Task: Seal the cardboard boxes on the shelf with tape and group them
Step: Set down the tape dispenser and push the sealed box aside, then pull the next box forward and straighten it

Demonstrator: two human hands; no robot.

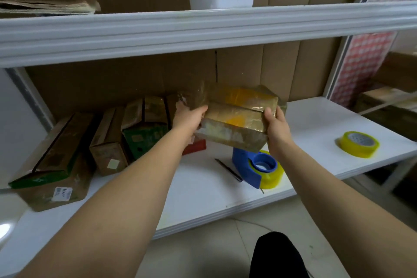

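Note:
A small cardboard box (237,117) wrapped in shiny tape with yellow patches hangs above the white shelf (203,187). My left hand (188,116) grips its left end and my right hand (275,128) grips its right end. Just below the box, a blue tape dispenser (250,168) loaded with a yellow roll sits on the shelf. A spare yellow tape roll (360,144) lies to the right. Several taped boxes stand in a row at the left: a large one (54,165), a narrow one (108,144) and a green-printed one (146,126).
A dark pen (228,169) lies on the shelf left of the dispenser. A small red box (196,145) sits partly hidden behind my left wrist. The upper shelf beam (203,31) runs close overhead. Large cardboard sheets line the back.

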